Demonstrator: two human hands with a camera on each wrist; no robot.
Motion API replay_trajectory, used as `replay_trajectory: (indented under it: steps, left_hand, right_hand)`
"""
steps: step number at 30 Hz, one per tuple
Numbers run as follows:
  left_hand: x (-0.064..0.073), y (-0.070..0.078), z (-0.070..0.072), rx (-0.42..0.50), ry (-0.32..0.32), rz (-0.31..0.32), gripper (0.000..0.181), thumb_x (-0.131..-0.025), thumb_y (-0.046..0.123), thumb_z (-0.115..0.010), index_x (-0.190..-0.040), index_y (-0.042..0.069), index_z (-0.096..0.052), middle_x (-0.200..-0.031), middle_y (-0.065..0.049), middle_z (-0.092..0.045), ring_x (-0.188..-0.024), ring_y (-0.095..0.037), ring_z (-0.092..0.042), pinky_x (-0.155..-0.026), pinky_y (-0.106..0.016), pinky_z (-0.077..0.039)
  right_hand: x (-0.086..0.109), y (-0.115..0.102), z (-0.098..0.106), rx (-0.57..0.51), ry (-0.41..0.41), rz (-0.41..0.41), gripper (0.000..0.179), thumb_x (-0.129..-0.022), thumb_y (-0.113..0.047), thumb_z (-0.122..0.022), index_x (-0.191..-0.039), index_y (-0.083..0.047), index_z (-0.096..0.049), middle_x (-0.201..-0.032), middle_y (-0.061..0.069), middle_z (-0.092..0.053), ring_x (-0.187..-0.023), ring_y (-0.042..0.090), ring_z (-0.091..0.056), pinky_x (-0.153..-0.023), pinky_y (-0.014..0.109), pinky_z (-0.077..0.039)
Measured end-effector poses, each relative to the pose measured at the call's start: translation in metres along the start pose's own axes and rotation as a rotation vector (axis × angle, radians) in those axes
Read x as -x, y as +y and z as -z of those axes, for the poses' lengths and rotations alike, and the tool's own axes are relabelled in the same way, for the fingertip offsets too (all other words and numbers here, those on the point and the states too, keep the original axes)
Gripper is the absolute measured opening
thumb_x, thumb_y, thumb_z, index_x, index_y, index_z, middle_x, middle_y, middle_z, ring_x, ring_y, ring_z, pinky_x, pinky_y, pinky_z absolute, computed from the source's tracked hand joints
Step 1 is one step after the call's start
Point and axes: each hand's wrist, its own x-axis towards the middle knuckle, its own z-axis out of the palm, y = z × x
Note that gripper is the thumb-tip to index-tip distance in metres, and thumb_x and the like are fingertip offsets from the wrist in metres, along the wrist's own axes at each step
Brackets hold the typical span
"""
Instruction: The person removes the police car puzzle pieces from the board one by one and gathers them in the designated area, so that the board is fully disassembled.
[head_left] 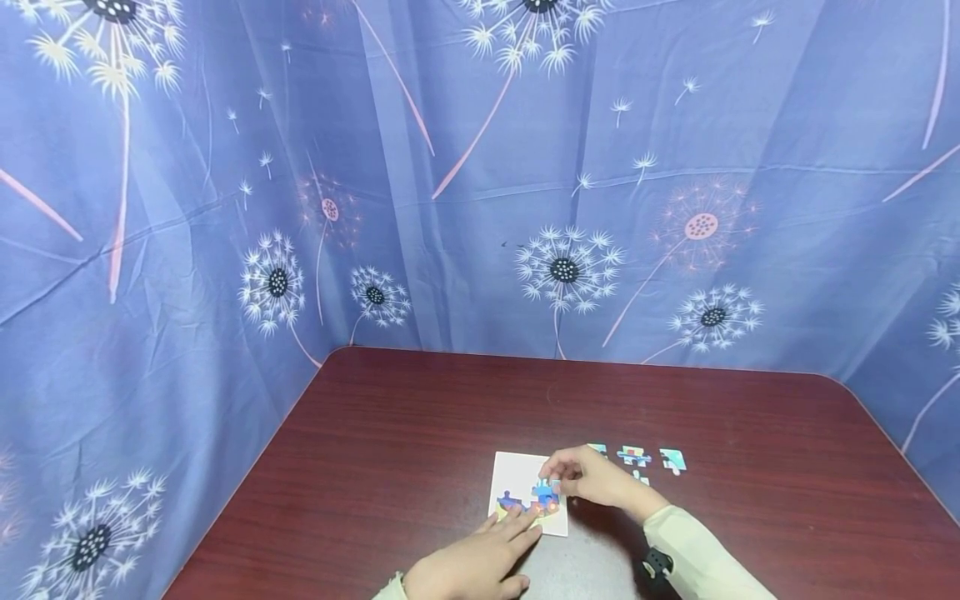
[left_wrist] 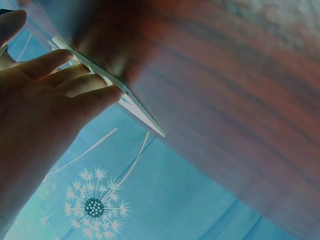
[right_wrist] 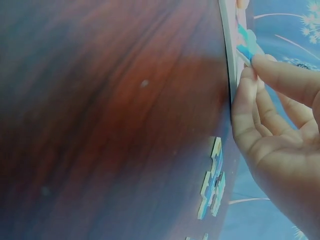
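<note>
A square white puzzle board [head_left: 513,463] lies on the table with several blue, red and yellow pieces placed in its lower part. My left hand [head_left: 474,562] rests its straight fingers on the board's near edge; the left wrist view shows those fingertips lying over the board's thin side [left_wrist: 146,116]. At the board's right side, my right hand [head_left: 592,479] pinches a blue and light-blue puzzle piece [right_wrist: 246,50] between thumb and index finger. That piece is right over the board, tilted in the right wrist view. Fingers partly hide the piece and the picture.
Several loose puzzle pieces lie right of the board, among them a blue and red one [head_left: 633,456] and a green-edged one [head_left: 672,460]. The dark red wooden table [head_left: 390,425] has rounded far corners. A blue dandelion-print curtain [head_left: 465,267] hangs behind and at the sides.
</note>
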Motion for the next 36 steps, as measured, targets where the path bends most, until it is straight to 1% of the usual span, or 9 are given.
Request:
replay_trajectory:
  steps: [6, 10, 13, 16, 22, 28, 31, 34, 36]
  left_hand:
    - [0.000, 0.002, 0.001, 0.025, -0.004, 0.016, 0.058, -0.095, 0.036, -0.054, -0.145, 0.009, -0.042, -0.154, -0.004, -0.033, -0.141, -0.023, -0.030, -0.111, -0.039, -0.033]
    - [-0.001, 0.002, 0.003, 0.034, -0.008, 0.024, 0.058, -0.095, 0.035, -0.055, -0.145, 0.009, -0.042, -0.154, -0.004, -0.032, -0.141, -0.023, -0.030, -0.111, -0.040, -0.033]
    - [-0.001, 0.002, 0.003, 0.031, -0.009, 0.022, 0.058, -0.095, 0.035, -0.054, -0.145, 0.008, -0.042, -0.154, -0.005, -0.033, -0.141, -0.023, -0.030, -0.110, -0.040, -0.033]
    - [0.000, 0.002, 0.004, 0.020, 0.001, 0.012, 0.057, -0.095, 0.035, -0.054, -0.144, 0.008, -0.043, -0.153, -0.005, -0.034, -0.141, -0.024, -0.031, -0.110, -0.040, -0.034]
    - [0.000, 0.001, 0.004, 0.022, 0.019, -0.014, 0.056, -0.095, 0.034, -0.054, -0.144, 0.007, -0.044, -0.154, -0.004, -0.034, -0.140, -0.026, -0.032, -0.109, -0.039, -0.035]
    - [0.000, 0.000, 0.003, 0.044, 0.012, -0.008, 0.057, -0.094, 0.033, -0.054, -0.144, 0.007, -0.044, -0.154, -0.005, -0.034, -0.141, -0.026, -0.031, -0.110, -0.038, -0.034]
    - [0.000, 0.000, 0.003, 0.039, 0.016, -0.010, 0.056, -0.095, 0.033, -0.053, -0.143, 0.007, -0.044, -0.154, -0.005, -0.034, -0.141, -0.026, -0.031, -0.109, -0.039, -0.035]
    - [-0.001, 0.000, 0.003, 0.041, 0.012, -0.010, 0.057, -0.095, 0.034, -0.053, -0.144, 0.007, -0.043, -0.154, -0.005, -0.033, -0.141, -0.026, -0.031, -0.110, -0.039, -0.034]
    - [-0.001, 0.000, 0.002, 0.033, 0.011, -0.012, 0.057, -0.095, 0.034, -0.053, -0.144, 0.007, -0.043, -0.154, -0.006, -0.033, -0.141, -0.026, -0.031, -0.110, -0.038, -0.033]
  right_hand:
    - [0.000, 0.006, 0.004, 0.004, 0.012, 0.021, 0.019, -0.086, 0.006, -0.061, -0.103, 0.000, -0.067, -0.088, 0.011, -0.067, -0.065, 0.010, -0.057, -0.052, 0.027, -0.051]
    - [0.001, 0.009, 0.009, -0.009, 0.049, 0.048, 0.019, -0.086, 0.004, -0.061, -0.104, 0.001, -0.067, -0.084, 0.012, -0.067, -0.060, 0.014, -0.059, -0.046, 0.028, -0.049]
    - [0.003, 0.009, 0.013, -0.032, 0.059, 0.060, 0.019, -0.087, 0.003, -0.062, -0.105, 0.003, -0.066, -0.083, 0.014, -0.066, -0.061, 0.016, -0.059, -0.046, 0.030, -0.050]
    - [0.007, 0.008, 0.017, -0.038, 0.065, 0.061, 0.019, -0.087, 0.002, -0.062, -0.106, 0.004, -0.066, -0.083, 0.015, -0.065, -0.064, 0.016, -0.059, -0.051, 0.034, -0.053]
    - [0.017, 0.008, 0.026, -0.027, 0.083, 0.054, 0.019, -0.088, 0.000, -0.063, -0.106, 0.005, -0.065, -0.088, 0.017, -0.067, -0.071, 0.017, -0.063, -0.062, 0.031, -0.055]
    - [0.025, 0.009, 0.038, 0.000, 0.101, -0.015, 0.020, -0.090, -0.005, -0.063, -0.109, 0.000, -0.066, -0.092, 0.012, -0.067, -0.077, 0.017, -0.064, -0.066, 0.030, -0.056]
    - [0.031, 0.010, 0.045, -0.002, 0.119, -0.033, 0.021, -0.091, -0.006, -0.063, -0.111, 0.001, -0.066, -0.090, 0.013, -0.067, -0.075, 0.016, -0.063, -0.065, 0.032, -0.055]
    - [0.038, 0.010, 0.053, -0.004, 0.143, -0.024, 0.023, -0.091, -0.006, -0.063, -0.112, 0.004, -0.065, -0.091, 0.015, -0.067, -0.072, 0.017, -0.062, -0.063, 0.034, -0.055]
    - [0.044, 0.011, 0.058, -0.003, 0.160, 0.006, 0.023, -0.091, -0.004, -0.063, -0.111, 0.007, -0.064, -0.091, 0.018, -0.066, -0.072, 0.017, -0.063, -0.063, 0.033, -0.056]
